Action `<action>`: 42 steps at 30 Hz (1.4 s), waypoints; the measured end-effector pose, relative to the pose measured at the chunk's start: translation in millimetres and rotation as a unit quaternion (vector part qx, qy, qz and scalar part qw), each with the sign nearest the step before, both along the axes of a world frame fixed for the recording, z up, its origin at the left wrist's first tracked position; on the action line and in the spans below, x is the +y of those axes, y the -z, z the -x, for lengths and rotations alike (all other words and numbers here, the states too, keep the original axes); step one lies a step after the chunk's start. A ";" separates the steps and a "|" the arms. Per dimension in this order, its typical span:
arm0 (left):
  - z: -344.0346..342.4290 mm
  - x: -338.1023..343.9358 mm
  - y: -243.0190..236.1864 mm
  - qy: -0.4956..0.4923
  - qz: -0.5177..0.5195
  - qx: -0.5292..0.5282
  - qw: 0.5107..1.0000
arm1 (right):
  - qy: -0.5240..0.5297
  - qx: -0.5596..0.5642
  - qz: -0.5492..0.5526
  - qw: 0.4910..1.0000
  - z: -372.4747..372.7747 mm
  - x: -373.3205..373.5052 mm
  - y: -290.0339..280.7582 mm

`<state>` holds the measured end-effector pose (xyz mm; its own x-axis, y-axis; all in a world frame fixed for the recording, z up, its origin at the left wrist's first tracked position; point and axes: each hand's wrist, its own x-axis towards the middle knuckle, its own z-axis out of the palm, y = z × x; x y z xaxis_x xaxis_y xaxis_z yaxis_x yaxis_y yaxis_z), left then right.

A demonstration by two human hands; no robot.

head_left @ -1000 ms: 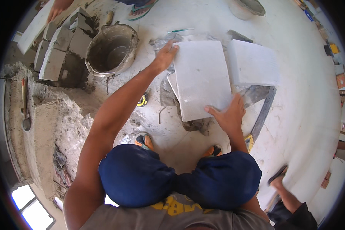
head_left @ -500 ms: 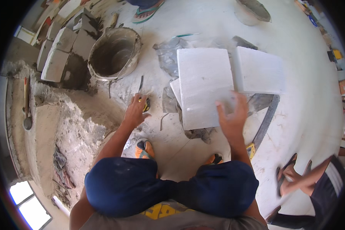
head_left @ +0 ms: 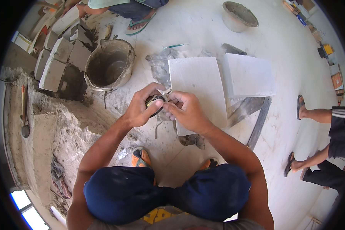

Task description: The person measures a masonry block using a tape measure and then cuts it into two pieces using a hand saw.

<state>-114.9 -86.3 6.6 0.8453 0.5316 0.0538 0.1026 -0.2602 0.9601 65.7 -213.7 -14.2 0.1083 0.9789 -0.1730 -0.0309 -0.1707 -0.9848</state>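
Tape measure (head_left: pixel 154 102), a small dark and yellow case, sits between both hands just above the near left corner of the white tile (head_left: pixel 197 90). The left hand (head_left: pixel 140 109) wraps around the case; the right hand (head_left: pixel 186 111) pinches at its right side with fingers curled narrow, seemingly on the blade end, though that part is too small to tell. No blade lies across the tile, so measuring looks barely begun: the tape is in hand and everything after that remains. A second tile (head_left: pixel 247 74) rests to the right, partly on a metal straightedge (head_left: pixel 258 122). A mortar bucket (head_left: pixel 109 65) stands far left, with blocks (head_left: pixel 61 53) beyond it. Other people's sandalled feet (head_left: pixel 301 107) show at the right.
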 end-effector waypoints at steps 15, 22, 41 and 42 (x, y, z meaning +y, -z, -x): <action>-89.7 164.6 -7.1 0.124 -0.144 0.423 0.886 | 0.199 -0.291 0.017 0.936 -146.1 65.6 31.4; -122.2 172.9 10.5 0.209 -0.069 0.420 0.880 | 0.188 -0.425 0.024 0.885 -141.3 77.9 34.9; -150.5 187.1 5.3 0.253 -0.023 0.472 0.844 | 0.088 -0.555 -0.152 0.813 -151.4 81.3 43.4; -149.9 189.1 7.1 0.256 -0.020 0.473 0.843 | 0.084 -0.562 -0.148 0.810 -149.3 83.2 41.9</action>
<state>35.1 102.7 -0.4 0.6371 0.0978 -0.7645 0.6824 -0.5328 0.5005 215.0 -130.4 -56.1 0.1698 0.9149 0.3662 0.9146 -0.0080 -0.4042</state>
